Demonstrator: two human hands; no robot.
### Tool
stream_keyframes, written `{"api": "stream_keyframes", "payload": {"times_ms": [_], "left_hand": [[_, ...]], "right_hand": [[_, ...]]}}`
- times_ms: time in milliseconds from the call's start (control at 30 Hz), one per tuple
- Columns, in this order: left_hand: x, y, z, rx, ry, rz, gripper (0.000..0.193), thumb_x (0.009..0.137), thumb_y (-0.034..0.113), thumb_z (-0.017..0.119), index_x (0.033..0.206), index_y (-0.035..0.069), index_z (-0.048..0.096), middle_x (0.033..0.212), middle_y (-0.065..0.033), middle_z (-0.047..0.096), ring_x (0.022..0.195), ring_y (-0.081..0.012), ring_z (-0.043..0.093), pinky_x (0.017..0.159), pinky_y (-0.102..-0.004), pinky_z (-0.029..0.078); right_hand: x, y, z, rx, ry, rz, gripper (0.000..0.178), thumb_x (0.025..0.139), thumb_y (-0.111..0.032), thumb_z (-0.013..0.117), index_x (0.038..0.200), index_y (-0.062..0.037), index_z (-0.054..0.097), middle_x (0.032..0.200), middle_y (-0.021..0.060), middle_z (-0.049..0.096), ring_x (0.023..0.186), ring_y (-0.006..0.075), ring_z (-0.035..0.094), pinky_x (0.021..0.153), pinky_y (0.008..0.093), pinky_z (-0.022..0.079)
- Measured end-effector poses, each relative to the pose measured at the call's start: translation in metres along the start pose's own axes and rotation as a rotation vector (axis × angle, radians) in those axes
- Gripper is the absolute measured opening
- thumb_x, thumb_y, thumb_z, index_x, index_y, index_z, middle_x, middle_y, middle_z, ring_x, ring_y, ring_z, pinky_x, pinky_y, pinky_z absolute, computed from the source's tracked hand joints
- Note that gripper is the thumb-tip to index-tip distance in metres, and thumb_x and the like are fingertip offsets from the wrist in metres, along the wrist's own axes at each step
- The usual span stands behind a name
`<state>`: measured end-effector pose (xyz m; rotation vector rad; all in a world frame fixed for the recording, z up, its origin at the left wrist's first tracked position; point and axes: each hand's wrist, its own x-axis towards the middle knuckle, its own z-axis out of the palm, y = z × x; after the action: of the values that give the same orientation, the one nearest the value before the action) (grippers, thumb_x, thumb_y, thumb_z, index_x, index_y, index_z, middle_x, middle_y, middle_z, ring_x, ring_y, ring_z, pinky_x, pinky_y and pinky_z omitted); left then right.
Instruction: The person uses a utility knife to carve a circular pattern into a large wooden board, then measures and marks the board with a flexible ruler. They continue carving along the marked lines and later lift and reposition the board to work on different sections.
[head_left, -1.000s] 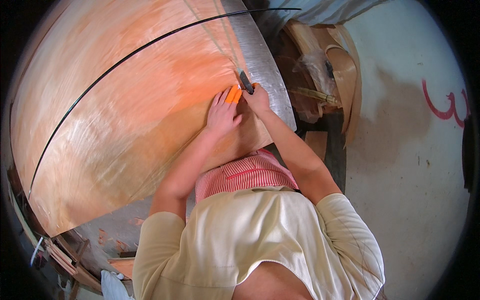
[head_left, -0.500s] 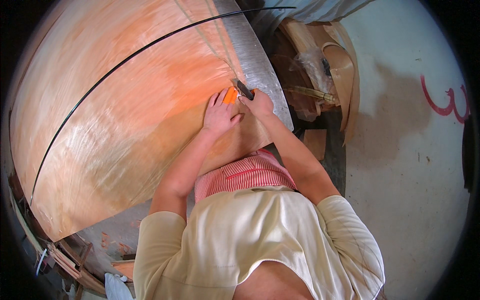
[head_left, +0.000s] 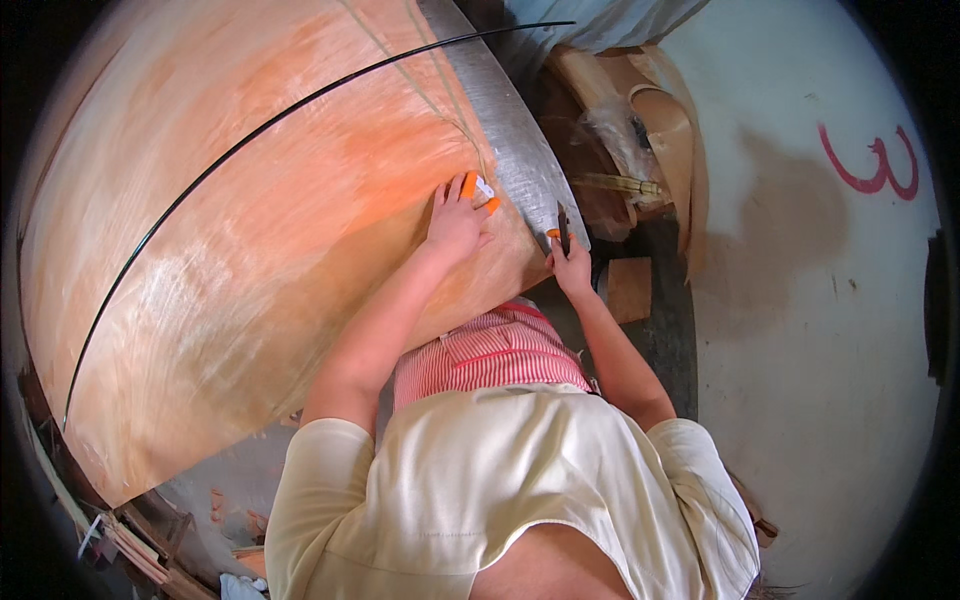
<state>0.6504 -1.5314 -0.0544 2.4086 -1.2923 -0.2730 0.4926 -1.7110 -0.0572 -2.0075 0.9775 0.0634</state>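
A large, thin sheet of orange-tan wood veneer (head_left: 300, 220) lies over a table. My left hand (head_left: 458, 228) rests on it near the right edge, fingers spread, with orange covers on some fingertips. A small white piece with dark marks (head_left: 484, 187) lies at those fingertips; whether they pinch it is unclear. Closed around a dark, narrow knife-like tool (head_left: 563, 228), my right hand (head_left: 571, 265) is over the corner of the grey metal strip (head_left: 510, 110), apart from the veneer. The tool points away from me.
A thin black rod (head_left: 270, 128) arcs across the veneer. Thin lines or strips (head_left: 415, 85) run toward my left hand. Curled veneer offcuts (head_left: 665, 120) and clear plastic (head_left: 612, 130) are at the back right. Wood scraps (head_left: 135, 550) lie at lower left.
My right hand has moved right and nearer to me with the tool, leaving the spot beside my left hand. My left hand has shifted slightly right, and the white piece shows more fully.
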Motion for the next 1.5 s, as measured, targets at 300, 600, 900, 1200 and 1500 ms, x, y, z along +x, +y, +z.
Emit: {"api": "stream_keyframes", "payload": {"times_ms": [300, 600, 900, 1200, 1500], "left_hand": [[-0.128, 0.033, 0.019, -0.121, 0.157, -0.022, 0.056, 0.070, 0.023, 0.065, 0.119, 0.005, 0.046, 0.130, -0.0198, 0.034, 0.126, -0.0335, 0.025, 0.102, -0.0525, 0.019], [-0.319, 0.056, 0.024, 0.027, 0.180, -0.364, 0.059, 0.074, 0.028, 0.061, 0.124, 0.003, 0.041, 0.132, -0.0199, 0.032, 0.125, -0.0342, 0.027, 0.102, -0.0511, 0.020], [-0.480, 0.136, 0.042, -0.028, 0.230, -0.614, 0.055, 0.077, 0.031, 0.058, 0.121, 0.003, 0.044, 0.127, -0.0213, 0.037, 0.121, -0.0358, 0.032, 0.100, -0.0465, 0.024], [-0.636, 0.142, 0.045, -0.218, 0.249, -1.073, 0.055, 0.081, 0.034, 0.054, 0.127, 0.007, 0.039, 0.131, -0.0201, 0.036, 0.112, -0.0370, 0.043, 0.093, -0.0408, 0.036], [-0.744, 0.064, 0.019, -0.385, 0.190, -0.932, 0.050, 0.082, 0.035, 0.052, 0.122, 0.006, 0.042, 0.117, -0.0191, 0.050, 0.100, -0.0340, 0.052, 0.082, -0.0403, 0.044]], "right_hand": [[-0.045, 0.031, 0.020, -0.240, 0.132, -0.304, 0.021, 0.084, -0.014, 0.053, 0.102, -0.0054, 0.059, 0.063, 0.0139, 0.059, 0.061, 0.0268, 0.060, 0.055, 0.0361, 0.045], [-0.140, 0.059, 0.060, -0.339, -0.308, -0.572, 0.019, 0.084, -0.018, 0.050, 0.098, -0.0081, 0.057, 0.066, 0.0117, 0.060, 0.063, 0.0292, 0.059, 0.057, 0.0400, 0.046], [-0.230, 0.155, 0.121, -0.456, -0.656, -0.592, 0.019, 0.084, -0.023, 0.050, 0.097, -0.0112, 0.059, 0.068, 0.0082, 0.062, 0.067, 0.0272, 0.061, 0.061, 0.0379, 0.047], [-0.284, 0.099, 0.165, -0.509, -0.798, -0.585, 0.018, 0.084, -0.020, 0.050, 0.095, -0.0088, 0.059, 0.072, 0.0096, 0.063, 0.069, 0.0256, 0.062, 0.063, 0.0358, 0.047], [-0.356, 0.067, 0.290, -0.496, -0.799, -0.563, 0.015, 0.083, -0.014, 0.052, 0.094, -0.0085, 0.062, 0.068, 0.0070, 0.063, 0.067, 0.0169, 0.061, 0.064, 0.0303, 0.047]]}}
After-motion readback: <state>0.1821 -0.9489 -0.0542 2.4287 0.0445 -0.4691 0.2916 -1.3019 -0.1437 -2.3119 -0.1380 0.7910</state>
